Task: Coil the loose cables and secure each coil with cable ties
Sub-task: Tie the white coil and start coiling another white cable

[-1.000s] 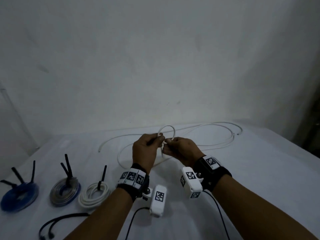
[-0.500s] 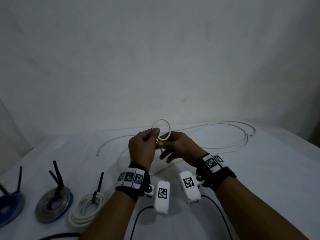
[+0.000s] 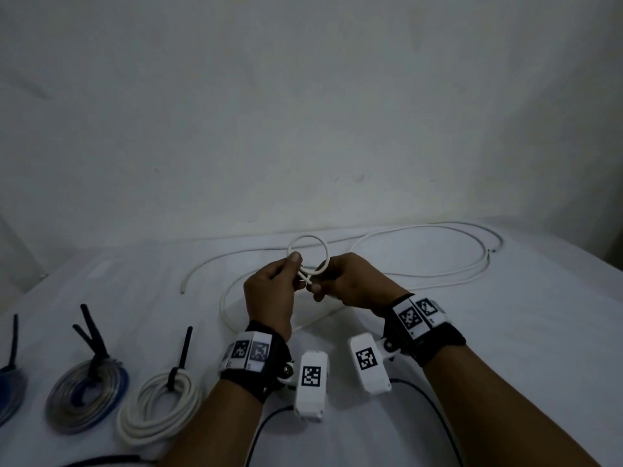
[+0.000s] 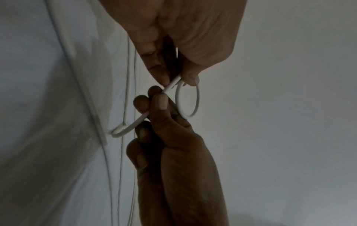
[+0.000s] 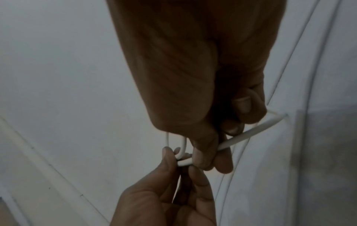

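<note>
- Your left hand pinches the white cable where its first small loop crosses; your right hand grips the strand just beside it.
- Since a second ago the loop has closed from an open arch into a full ring: coiling has only begun.
- The ring stands upright, opening facing you; the loose length trails across the table toward 2 o'clock.
- Three tied coils lie at 8 o'clock.

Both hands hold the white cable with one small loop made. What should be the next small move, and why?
Probably the right hand should feed a second turn onto the small loop that the left hand pinches, because most of the white cable lies loose on the table.
</note>
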